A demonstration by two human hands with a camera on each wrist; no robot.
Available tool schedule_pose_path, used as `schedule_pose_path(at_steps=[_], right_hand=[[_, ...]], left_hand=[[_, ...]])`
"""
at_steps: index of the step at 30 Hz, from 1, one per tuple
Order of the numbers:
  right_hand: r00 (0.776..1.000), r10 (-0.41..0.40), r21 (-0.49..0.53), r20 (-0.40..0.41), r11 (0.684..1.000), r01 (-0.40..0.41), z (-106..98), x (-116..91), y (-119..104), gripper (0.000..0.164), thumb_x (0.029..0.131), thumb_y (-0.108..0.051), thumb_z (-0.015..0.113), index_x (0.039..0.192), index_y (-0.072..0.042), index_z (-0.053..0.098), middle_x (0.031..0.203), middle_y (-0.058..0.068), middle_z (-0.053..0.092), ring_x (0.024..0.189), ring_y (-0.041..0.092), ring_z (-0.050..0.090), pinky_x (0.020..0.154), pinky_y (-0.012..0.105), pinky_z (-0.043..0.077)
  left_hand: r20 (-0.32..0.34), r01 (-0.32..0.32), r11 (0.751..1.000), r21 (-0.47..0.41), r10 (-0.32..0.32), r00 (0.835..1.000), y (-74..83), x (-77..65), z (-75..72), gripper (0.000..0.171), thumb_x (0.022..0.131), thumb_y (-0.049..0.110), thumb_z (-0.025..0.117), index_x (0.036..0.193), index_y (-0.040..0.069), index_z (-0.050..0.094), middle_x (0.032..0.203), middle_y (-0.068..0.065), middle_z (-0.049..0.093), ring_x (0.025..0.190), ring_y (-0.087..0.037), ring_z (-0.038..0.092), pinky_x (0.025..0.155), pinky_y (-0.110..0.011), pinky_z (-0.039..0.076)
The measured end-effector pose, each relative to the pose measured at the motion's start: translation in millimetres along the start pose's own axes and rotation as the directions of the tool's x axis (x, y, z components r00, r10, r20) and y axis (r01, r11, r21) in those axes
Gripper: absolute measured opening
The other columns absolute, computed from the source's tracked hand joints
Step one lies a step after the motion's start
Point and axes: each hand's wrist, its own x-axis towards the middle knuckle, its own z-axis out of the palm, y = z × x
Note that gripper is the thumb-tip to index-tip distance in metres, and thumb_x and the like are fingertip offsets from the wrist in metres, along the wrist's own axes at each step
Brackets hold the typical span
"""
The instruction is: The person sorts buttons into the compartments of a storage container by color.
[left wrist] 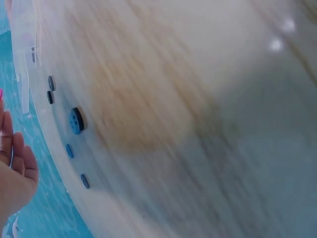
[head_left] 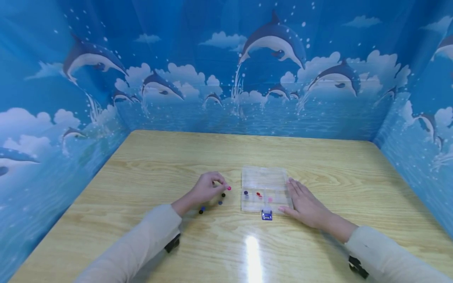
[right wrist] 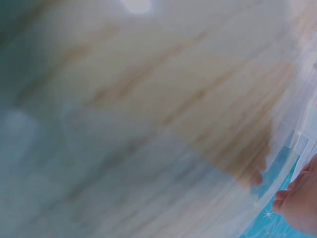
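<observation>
Before us, a pale wood-grain table (head_left: 301, 255) bears round black and blue discs (head_left: 201, 212); our straight-fingered right hand (head_left: 307, 206) rests against a clear plastic compartment box (head_left: 263, 177); left of it, our left hand (head_left: 208, 185) pinches a round pink disc (head_left: 229, 188).

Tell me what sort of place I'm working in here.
Probably a screened-off tabletop workspace; the room beyond is hidden. What shows it: a wood-grain table, a dolphin-printed backdrop along its back and both sides, and a clear compartment box on the table.
</observation>
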Motion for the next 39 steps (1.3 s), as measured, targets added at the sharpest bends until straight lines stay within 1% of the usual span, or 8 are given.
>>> schedule_pose_path(at_steps=[5, 9, 15, 18, 25, 27, 32, 39], right_hand=[[1.0, -0.013, 0.0, -0.021, 1.0, 0.013, 0.8, 0.3, 0.3, 0.082, 0.091, -0.048, 0.048, 0.138, 0.015, 0.023, 0.146, 0.033, 0.022, 0.135, 0.046, 0.024, 0.11, 0.053, 0.022], [0.999, -0.019, 0.006, -0.041, 1.0, 0.019, 1.1, 0.2, 0.8, 0.082, 0.091, -0.047, 0.05, 0.138, 0.015, 0.024, 0.145, 0.033, 0.023, 0.134, 0.047, 0.026, 0.109, 0.054, 0.024], [1.0, -0.006, 0.002, -0.011, 1.0, 0.006, 0.5, 0.0, 0.7, 0.082, 0.092, -0.048, 0.048, 0.138, 0.015, 0.023, 0.146, 0.033, 0.022, 0.135, 0.046, 0.024, 0.11, 0.054, 0.022], [1.0, 0.0, -0.005, -0.001, 1.0, 0.0, 0.8, 0.2, 0.9, 0.082, 0.092, -0.048, 0.048, 0.138, 0.015, 0.023, 0.146, 0.033, 0.022, 0.135, 0.046, 0.024, 0.11, 0.053, 0.022], [1.0, 0.004, -0.007, 0.004, 1.0, -0.004, 0.4, 0.4, 0.3, 0.082, 0.092, -0.048, 0.048, 0.139, 0.015, 0.023, 0.146, 0.033, 0.022, 0.135, 0.046, 0.023, 0.111, 0.053, 0.021], [1.0, 0.004, -0.007, 0.004, 1.0, -0.004, 0.0, 0.3, 0.2, 0.082, 0.092, -0.048, 0.048, 0.139, 0.015, 0.023, 0.146, 0.033, 0.021, 0.135, 0.046, 0.023, 0.111, 0.053, 0.021], [1.0, 0.005, 0.0, 0.001, 1.0, -0.005, 0.2, 0.3, 0.3, 0.082, 0.092, -0.048, 0.048, 0.138, 0.015, 0.023, 0.146, 0.033, 0.021, 0.135, 0.046, 0.023, 0.111, 0.053, 0.021], [1.0, 0.007, -0.002, 0.003, 1.0, -0.007, 0.2, 0.3, 0.1, 0.082, 0.092, -0.048, 0.048, 0.139, 0.014, 0.023, 0.147, 0.033, 0.021, 0.135, 0.046, 0.023, 0.111, 0.053, 0.021]], left_hand=[[0.001, -0.019, 1.0, 0.016, 0.019, 1.0, 1.1, 1.7, 2.8, 0.01, 0.085, 0.01, 0.064, 0.076, 0.007, 0.068, 0.09, -0.005, 0.065, 0.086, -0.016, 0.057, 0.067, -0.021, 0.046], [0.008, -0.004, 1.0, 0.015, 0.004, 1.0, 4.0, 2.7, 5.0, 0.009, 0.085, 0.011, 0.064, 0.077, 0.008, 0.068, 0.091, -0.004, 0.065, 0.088, -0.015, 0.056, 0.066, -0.021, 0.046], [0.002, 0.001, 1.0, -0.002, -0.001, 1.0, 8.0, 5.7, 9.1, 0.008, 0.084, 0.01, 0.065, 0.076, 0.01, 0.068, 0.089, -0.001, 0.066, 0.09, -0.016, 0.056, 0.069, -0.023, 0.045], [0.01, 0.01, 1.0, -0.012, -0.01, 1.0, 9.2, 7.7, 12.1, 0.007, 0.083, 0.01, 0.066, 0.077, 0.011, 0.068, 0.088, -0.001, 0.065, 0.089, -0.015, 0.056, 0.07, -0.023, 0.046], [0.009, -0.004, 1.0, 0.019, 0.003, 1.0, 19.1, 11.3, 19.0, 0.006, 0.084, 0.013, 0.066, 0.079, 0.011, 0.068, 0.09, -0.001, 0.066, 0.092, -0.016, 0.058, 0.079, -0.029, 0.047], [0.017, 0.001, 1.0, 0.024, -0.001, 1.0, 21.6, 13.2, 20.8, 0.006, 0.084, 0.014, 0.066, 0.079, 0.011, 0.068, 0.09, -0.001, 0.065, 0.093, -0.016, 0.058, 0.081, -0.031, 0.047], [0.034, -0.012, 1.0, 0.025, 0.011, 0.999, 23.9, 16.7, 25.0, 0.006, 0.085, 0.014, 0.065, 0.081, 0.011, 0.069, 0.091, 0.0, 0.066, 0.093, -0.016, 0.057, 0.08, -0.03, 0.046], [0.035, -0.039, 0.999, 0.017, 0.039, 0.999, 29.9, 19.5, 28.5, 0.005, 0.084, 0.011, 0.066, 0.081, 0.009, 0.07, 0.092, -0.003, 0.067, 0.093, -0.017, 0.058, 0.078, -0.027, 0.046]])
